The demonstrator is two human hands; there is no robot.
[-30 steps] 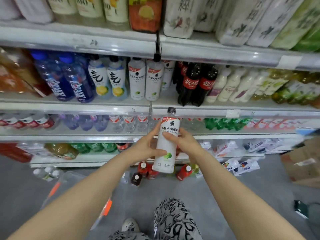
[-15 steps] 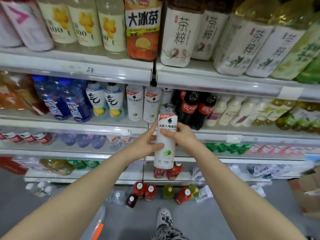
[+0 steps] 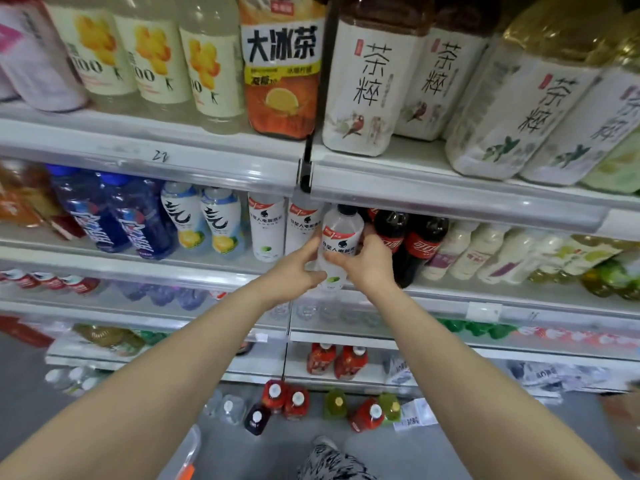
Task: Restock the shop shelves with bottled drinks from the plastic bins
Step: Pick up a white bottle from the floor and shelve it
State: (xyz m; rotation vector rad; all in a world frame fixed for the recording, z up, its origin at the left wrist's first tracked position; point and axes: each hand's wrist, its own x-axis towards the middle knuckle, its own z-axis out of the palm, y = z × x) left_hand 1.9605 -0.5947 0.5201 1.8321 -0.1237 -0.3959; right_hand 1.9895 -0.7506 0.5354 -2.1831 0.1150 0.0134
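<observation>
1. Shelving step: left hand (image 3: 294, 271) and right hand (image 3: 369, 268) both grip the white bottle (image 3: 341, 244), slightly tilted, at the shelf (image 3: 450, 303) front.
2. Gap lies between the matching bottles (image 3: 266, 230) and cola bottles (image 3: 420, 244).
3. Next, likely: straighten, slide in, release.

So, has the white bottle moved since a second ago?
Yes. The white bottle rose from below the shelf rail to beside the cola bottles on that shelf.

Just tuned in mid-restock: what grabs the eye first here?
Dead centre, the left hand and right hand grip a white bottle, tilted toward the middle shelf, between matching white bottles on its left and dark cola bottles on its right. Below, loose red and green bottles stand on the floor at the shelving's foot.
</observation>
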